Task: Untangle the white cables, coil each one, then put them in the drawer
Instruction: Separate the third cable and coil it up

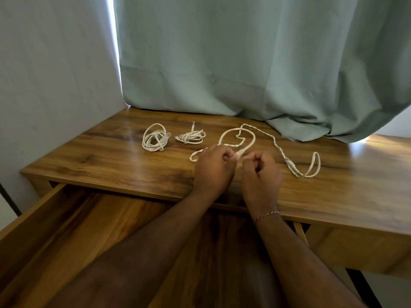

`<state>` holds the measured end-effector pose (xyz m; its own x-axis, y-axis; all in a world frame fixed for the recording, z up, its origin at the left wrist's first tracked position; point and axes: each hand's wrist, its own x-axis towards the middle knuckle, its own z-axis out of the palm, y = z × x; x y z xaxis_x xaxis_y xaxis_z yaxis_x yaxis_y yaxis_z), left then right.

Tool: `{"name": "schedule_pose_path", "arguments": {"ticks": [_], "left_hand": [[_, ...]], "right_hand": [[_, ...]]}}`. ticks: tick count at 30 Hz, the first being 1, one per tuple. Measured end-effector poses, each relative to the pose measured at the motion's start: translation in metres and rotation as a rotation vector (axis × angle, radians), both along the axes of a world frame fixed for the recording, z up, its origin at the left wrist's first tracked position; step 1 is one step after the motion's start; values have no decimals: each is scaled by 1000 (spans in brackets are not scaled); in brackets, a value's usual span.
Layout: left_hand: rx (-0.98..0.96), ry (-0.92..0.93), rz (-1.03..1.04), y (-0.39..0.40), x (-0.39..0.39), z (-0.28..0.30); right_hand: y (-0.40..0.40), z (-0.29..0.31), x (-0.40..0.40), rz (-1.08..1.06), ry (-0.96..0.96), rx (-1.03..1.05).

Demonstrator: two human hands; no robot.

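Left hand (213,167): over the desk, fingers curled, pinching one end of the loose cable between thumb and fingertips.
Right hand (261,172): just beside the left, fingers curled in, pinching the same cable end.
Loose cable (279,147): uncoiled on the desk, looping behind the hands and trailing off right into a hook-shaped bend.
Large coil (154,137): lying flat at the left, plug on its right side.
Small coil (191,137): between the large coil and the loose cable, apart from both.
Drawer (29,221): pulled out below the desk edge, under the forearms.
Desk (355,185): wood, with a green curtain (244,52) draped onto its back edge.
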<state>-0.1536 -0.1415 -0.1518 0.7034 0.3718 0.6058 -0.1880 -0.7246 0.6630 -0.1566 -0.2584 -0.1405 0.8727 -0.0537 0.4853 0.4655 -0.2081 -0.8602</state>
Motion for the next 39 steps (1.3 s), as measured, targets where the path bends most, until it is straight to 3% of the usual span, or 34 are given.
{"name": "schedule_pose_path", "arguments": {"ticks": [2,4,8,11,14,17,21,25,29,32,35,37,39], "left_hand": [[-234,-63,-60,3,-18,1],[-325,-6,-147,0,-38,2],[-333,140,-215,-5,-67,0],[-280,101,-120,0,-88,-4],[-138,-53,0,10,-108,0],[116,-140,15,31,-122,14],[474,-91,-151,52,-137,17],[623,-42,-347,62,-138,14],[770,-19,-295,69,-136,10],[659,-62,-316,65,-136,12],[302,-56,-394,56,-139,17],[123,4,-419,60,-141,14],[130,94,-409,64,-143,5]], "right_hand": [[7,-1,-1,20,55,-9],[12,-3,-1,67,88,-11],[13,-4,-4,136,10,-51],[17,0,-17,155,-6,-30],[19,4,-27,221,-7,-145],[24,10,-41,485,134,-214],[33,19,-65,797,488,-72],[28,16,-60,875,714,-223],[14,14,-41,1112,858,-200],[7,14,-34,1439,928,-70],[0,18,-34,1789,899,150],[-5,28,-35,1865,831,361],[-11,40,-33,1792,714,600]]}}
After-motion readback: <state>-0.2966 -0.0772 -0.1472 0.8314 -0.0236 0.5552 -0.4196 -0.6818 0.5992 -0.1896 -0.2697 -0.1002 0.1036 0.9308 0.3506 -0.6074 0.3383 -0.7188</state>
